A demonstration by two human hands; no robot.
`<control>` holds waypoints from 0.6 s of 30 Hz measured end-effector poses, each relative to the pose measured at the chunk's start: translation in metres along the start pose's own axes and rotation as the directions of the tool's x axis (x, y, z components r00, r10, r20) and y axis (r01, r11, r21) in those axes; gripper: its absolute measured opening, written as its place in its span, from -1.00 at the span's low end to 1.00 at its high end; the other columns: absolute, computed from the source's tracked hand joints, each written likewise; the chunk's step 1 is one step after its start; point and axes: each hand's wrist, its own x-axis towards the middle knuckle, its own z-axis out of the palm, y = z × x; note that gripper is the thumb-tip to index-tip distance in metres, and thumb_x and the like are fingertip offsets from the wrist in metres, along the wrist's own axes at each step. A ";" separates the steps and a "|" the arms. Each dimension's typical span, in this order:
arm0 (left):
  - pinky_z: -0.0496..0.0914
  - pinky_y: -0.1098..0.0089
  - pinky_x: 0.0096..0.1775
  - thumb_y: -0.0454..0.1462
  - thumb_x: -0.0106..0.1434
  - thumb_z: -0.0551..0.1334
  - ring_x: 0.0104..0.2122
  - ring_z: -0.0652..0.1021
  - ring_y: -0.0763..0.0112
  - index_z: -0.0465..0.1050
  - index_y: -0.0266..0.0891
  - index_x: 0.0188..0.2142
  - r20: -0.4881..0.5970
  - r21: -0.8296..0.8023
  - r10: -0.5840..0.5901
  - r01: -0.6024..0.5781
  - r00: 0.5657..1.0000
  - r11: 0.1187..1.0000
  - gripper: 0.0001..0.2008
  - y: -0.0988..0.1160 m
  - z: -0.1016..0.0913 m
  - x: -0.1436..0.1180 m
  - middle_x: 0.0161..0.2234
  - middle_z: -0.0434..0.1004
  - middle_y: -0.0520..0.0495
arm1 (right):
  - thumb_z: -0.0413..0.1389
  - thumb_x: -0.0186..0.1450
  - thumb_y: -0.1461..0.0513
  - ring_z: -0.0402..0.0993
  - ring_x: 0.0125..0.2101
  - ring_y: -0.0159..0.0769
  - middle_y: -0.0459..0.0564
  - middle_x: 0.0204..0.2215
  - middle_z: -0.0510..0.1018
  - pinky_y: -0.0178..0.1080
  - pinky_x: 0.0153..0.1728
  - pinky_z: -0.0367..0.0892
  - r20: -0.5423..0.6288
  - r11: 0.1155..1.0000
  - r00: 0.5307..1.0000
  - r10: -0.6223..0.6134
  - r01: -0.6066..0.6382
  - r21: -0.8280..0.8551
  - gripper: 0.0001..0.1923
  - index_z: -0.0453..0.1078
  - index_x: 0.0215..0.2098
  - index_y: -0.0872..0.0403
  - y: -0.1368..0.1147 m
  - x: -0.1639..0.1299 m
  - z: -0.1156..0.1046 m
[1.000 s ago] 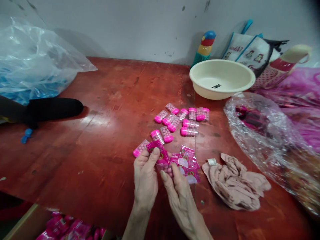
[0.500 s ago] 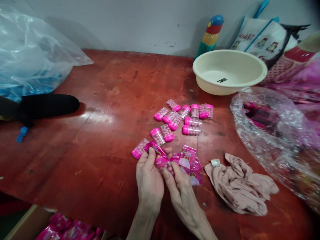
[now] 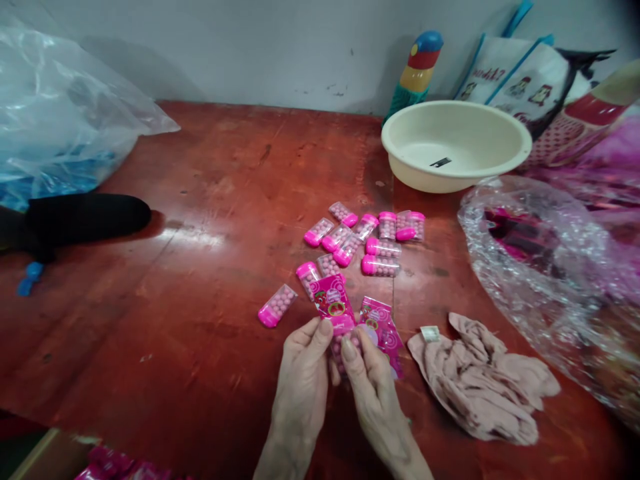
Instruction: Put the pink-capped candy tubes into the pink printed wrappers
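In front of me both hands pinch a clear candy container [image 3: 339, 355] full of pink balls, its pink cap end pointing away. A printed pink wrapper [image 3: 332, 297] stands up flat at the cap end. My left hand [image 3: 303, 380] grips the wrapper's lower left edge and the container's side with thumb and fingers. On the container's right side, my right hand [image 3: 377, 383] presses with thumb and index finger. Just beyond the right fingers lie more flat pink wrappers [image 3: 383, 327]. Several similar pink-capped containers [image 3: 381, 265] lie loosely on the table, one of them [image 3: 277, 305] apart at the left.
A cream basin [image 3: 455, 180] stands at the back right near a colourful bottle [image 3: 415, 70]. A crumpled cloth [image 3: 485, 380] and clear plastic bag [image 3: 540, 280] lie right. Left are another plastic bag [image 3: 75, 100] and a black-covered object [image 3: 90, 217]. Below the table's edge sits a box [image 3: 55, 457].
My hands have brought the wrapper and container together; the wrapper has swung right and now stands above the cap. The view has shifted slightly.
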 end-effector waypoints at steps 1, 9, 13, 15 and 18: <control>0.15 0.62 -0.65 -0.28 0.14 0.26 -0.67 0.30 0.66 0.47 -0.34 -0.47 -0.027 -0.011 0.002 -0.002 1.000 1.000 -0.86 -0.002 0.001 -0.001 -0.61 0.42 0.05 | -0.03 0.30 0.04 0.41 -0.22 -0.27 0.00 -0.26 0.49 -0.27 -0.18 0.33 -0.053 0.999 0.999 -0.009 0.007 -0.032 -0.68 0.32 -0.11 0.05 0.005 -0.002 0.001; 0.18 0.59 -0.54 -0.21 0.19 0.22 -0.59 0.28 0.63 0.50 -0.32 -0.41 -0.068 0.076 0.096 -0.091 0.993 0.993 -0.81 -0.022 0.002 -0.006 -0.59 0.34 0.07 | 0.06 0.22 -0.02 0.34 -0.02 -0.17 0.10 -0.02 0.44 -0.16 -0.03 0.26 -0.205 0.995 0.979 0.002 -0.022 -0.095 -0.53 0.30 0.02 0.03 0.025 -0.009 0.000; 0.15 0.58 -0.58 -0.21 0.20 0.21 -0.62 0.22 0.63 0.52 -0.31 -0.32 -0.063 0.199 0.154 -0.139 0.986 0.970 -0.80 -0.023 -0.005 -0.006 -0.61 0.29 0.08 | 0.03 0.25 -0.01 0.40 -0.27 -0.29 -0.01 -0.28 0.51 -0.30 -0.24 0.35 -0.049 0.992 0.995 0.086 -0.080 0.102 -0.67 0.41 -0.15 -0.01 0.008 0.000 -0.005; 0.20 0.55 -0.57 -0.21 0.20 0.19 -0.63 0.27 0.59 0.52 -0.29 -0.24 -0.021 0.284 0.174 -0.161 0.985 0.945 -0.77 -0.019 -0.011 -0.007 -0.60 0.35 0.05 | 0.04 0.23 -0.03 0.35 -0.46 -0.36 -0.07 -0.46 0.46 -0.36 -0.45 0.34 0.044 0.949 0.990 0.134 -0.141 0.283 -0.66 0.43 -0.23 0.02 -0.001 0.004 -0.004; 0.36 0.46 -0.41 -0.24 0.20 0.19 -0.46 0.47 0.42 0.53 -0.24 -0.19 0.039 0.489 0.288 -0.269 0.957 0.830 -0.77 -0.009 -0.018 -0.007 -0.43 0.52 -0.06 | 0.06 0.24 -0.01 0.22 -0.59 -0.45 -0.15 -0.58 0.34 -0.43 -0.60 0.25 0.141 0.832 0.974 0.175 -0.223 0.509 -0.70 0.40 -0.30 0.04 -0.006 0.007 0.000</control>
